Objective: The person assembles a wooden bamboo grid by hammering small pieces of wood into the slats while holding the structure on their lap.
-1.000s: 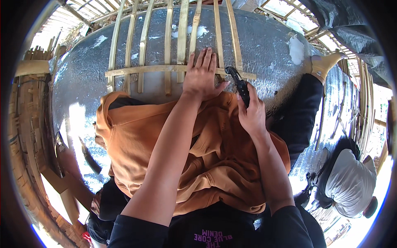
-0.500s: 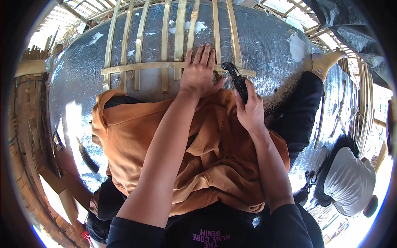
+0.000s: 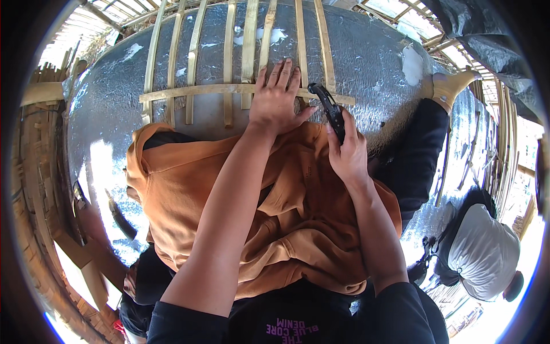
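Observation:
My left hand [image 3: 278,102] lies flat with its fingers spread, pressing on a lattice of pale bamboo strips. Beneath its palm runs the crosswise bamboo strip [image 3: 200,90]; several lengthwise strips [image 3: 249,43] reach away from me over it. Just to the right, my right hand [image 3: 349,150] is wrapped around a black hand tool [image 3: 329,112] with a rounded head and a metallic strip along it; its exact kind is unclear. The tool's head is beside the crosswise strip, near its right end; whether they touch cannot be made out.
The lattice lies on a silvery foil-like sheet [image 3: 372,51]. An orange-brown garment [image 3: 195,172] covers my lap. My bare foot [image 3: 450,89] is stretched out at the right. A dark curved object [image 3: 123,221] lies at the left. Another person in white [image 3: 481,252] is at lower right.
Almost nothing differs. The black tool and my right hand have shifted slightly, and the lattice has moved a tiny bit. My left hand stays flat in the same place.

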`<action>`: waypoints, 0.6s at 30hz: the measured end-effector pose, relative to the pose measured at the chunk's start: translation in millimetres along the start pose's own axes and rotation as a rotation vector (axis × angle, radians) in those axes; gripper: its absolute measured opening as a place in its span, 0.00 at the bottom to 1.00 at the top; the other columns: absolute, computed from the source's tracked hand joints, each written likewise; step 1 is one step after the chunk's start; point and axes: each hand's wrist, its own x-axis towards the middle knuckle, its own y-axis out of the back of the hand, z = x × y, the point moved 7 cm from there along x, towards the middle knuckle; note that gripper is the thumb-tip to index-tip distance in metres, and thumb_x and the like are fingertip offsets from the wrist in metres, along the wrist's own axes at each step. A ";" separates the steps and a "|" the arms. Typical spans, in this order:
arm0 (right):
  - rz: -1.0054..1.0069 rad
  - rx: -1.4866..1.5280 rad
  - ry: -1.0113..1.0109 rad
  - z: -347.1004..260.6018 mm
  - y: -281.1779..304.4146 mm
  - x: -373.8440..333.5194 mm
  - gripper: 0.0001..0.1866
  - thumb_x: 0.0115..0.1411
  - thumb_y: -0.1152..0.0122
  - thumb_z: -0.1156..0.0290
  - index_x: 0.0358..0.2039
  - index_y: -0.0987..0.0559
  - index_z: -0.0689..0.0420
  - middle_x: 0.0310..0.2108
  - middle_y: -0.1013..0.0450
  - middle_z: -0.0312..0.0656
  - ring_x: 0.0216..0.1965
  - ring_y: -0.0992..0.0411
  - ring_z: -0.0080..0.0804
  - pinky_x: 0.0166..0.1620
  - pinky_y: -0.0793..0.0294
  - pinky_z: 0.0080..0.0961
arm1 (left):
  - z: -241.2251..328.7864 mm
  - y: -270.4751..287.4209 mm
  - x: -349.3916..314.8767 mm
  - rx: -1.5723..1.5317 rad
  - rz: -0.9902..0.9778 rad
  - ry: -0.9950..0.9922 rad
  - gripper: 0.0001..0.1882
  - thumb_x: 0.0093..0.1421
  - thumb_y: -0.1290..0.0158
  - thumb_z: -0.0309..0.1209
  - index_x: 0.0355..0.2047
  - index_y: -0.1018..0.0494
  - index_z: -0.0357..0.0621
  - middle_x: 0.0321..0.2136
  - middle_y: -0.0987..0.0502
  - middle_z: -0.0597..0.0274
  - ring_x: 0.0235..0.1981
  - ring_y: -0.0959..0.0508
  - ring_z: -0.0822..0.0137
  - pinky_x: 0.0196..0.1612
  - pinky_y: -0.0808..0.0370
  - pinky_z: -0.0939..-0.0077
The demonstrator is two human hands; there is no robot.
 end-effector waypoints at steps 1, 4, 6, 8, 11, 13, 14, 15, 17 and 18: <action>-0.016 -0.045 0.008 0.0 -1.0 -1.2 0.23 0.67 0.38 0.71 0.60 0.31 0.64 0.39 0.20 0.62 0.36 0.20 0.63 0.37 0.18 0.51 | 0.9 0.0 0.3 0.001 -0.003 -0.003 0.49 0.61 0.51 0.69 0.71 0.39 0.46 0.75 0.44 0.51 0.75 0.44 0.59 0.77 0.54 0.50; -0.060 -0.160 0.042 0.1 -4.4 -3.6 0.24 0.68 0.38 0.68 0.60 0.32 0.62 0.39 0.20 0.60 0.36 0.19 0.61 0.36 0.17 0.50 | -0.2 -0.6 -0.8 -0.002 0.001 -0.006 0.49 0.61 0.49 0.66 0.71 0.39 0.45 0.75 0.45 0.52 0.75 0.44 0.59 0.77 0.54 0.50; -0.085 -0.211 0.076 0.0 -9.9 -5.0 0.24 0.68 0.39 0.67 0.61 0.32 0.61 0.40 0.20 0.59 0.35 0.19 0.59 0.35 0.17 0.49 | -0.9 -1.5 -1.0 0.007 -0.013 -0.011 0.49 0.62 0.51 0.67 0.72 0.39 0.45 0.75 0.45 0.51 0.76 0.45 0.57 0.77 0.56 0.49; -0.037 -0.176 0.103 -5.8 -4.7 -6.3 0.24 0.68 0.39 0.67 0.60 0.32 0.62 0.40 0.20 0.58 0.34 0.19 0.59 0.34 0.17 0.49 | -1.0 -2.7 0.2 0.029 -0.047 -0.019 0.50 0.64 0.58 0.70 0.72 0.40 0.44 0.75 0.46 0.50 0.77 0.47 0.56 0.78 0.59 0.48; -0.114 -0.269 -0.067 4.0 -12.2 -8.8 0.23 0.67 0.39 0.68 0.58 0.32 0.64 0.39 0.20 0.60 0.33 0.19 0.60 0.34 0.17 0.50 | 1.2 0.3 0.8 -0.027 -0.030 0.008 0.48 0.59 0.45 0.62 0.71 0.39 0.44 0.75 0.44 0.52 0.75 0.44 0.58 0.77 0.54 0.50; -0.080 -0.247 -0.027 3.1 -14.9 -6.0 0.23 0.68 0.39 0.68 0.58 0.32 0.64 0.37 0.20 0.61 0.33 0.20 0.61 0.33 0.18 0.51 | -0.1 1.5 0.2 -0.036 -0.015 0.007 0.48 0.59 0.45 0.63 0.71 0.38 0.44 0.74 0.44 0.52 0.75 0.44 0.58 0.77 0.54 0.50; -0.062 -0.237 -0.008 2.3 -14.8 -4.9 0.22 0.68 0.39 0.68 0.57 0.32 0.64 0.36 0.21 0.61 0.32 0.20 0.62 0.33 0.18 0.51 | -0.6 2.0 0.3 -0.041 -0.007 0.006 0.48 0.59 0.45 0.63 0.71 0.38 0.44 0.74 0.44 0.52 0.75 0.44 0.58 0.77 0.54 0.50; -0.016 -0.195 0.045 -7.0 -8.0 -8.8 0.22 0.68 0.40 0.69 0.58 0.33 0.64 0.34 0.21 0.61 0.32 0.20 0.63 0.33 0.19 0.53 | 0.0 2.2 -0.4 -0.028 -0.013 0.005 0.48 0.60 0.46 0.64 0.71 0.38 0.44 0.74 0.44 0.52 0.75 0.44 0.58 0.77 0.54 0.50; -0.085 -0.245 -0.032 -3.4 -14.4 -9.9 0.23 0.68 0.40 0.69 0.59 0.34 0.64 0.35 0.21 0.62 0.32 0.20 0.64 0.33 0.19 0.54 | 1.7 2.2 1.2 -0.004 -0.024 0.002 0.49 0.60 0.48 0.65 0.71 0.38 0.44 0.74 0.43 0.52 0.75 0.44 0.58 0.77 0.54 0.50; -0.111 -0.277 -0.067 -0.9 -15.0 -6.7 0.24 0.68 0.40 0.70 0.60 0.34 0.64 0.35 0.21 0.62 0.32 0.20 0.64 0.33 0.19 0.54 | 1.0 1.6 1.6 -0.007 -0.009 0.001 0.49 0.60 0.48 0.66 0.71 0.38 0.44 0.74 0.43 0.51 0.75 0.44 0.57 0.77 0.54 0.49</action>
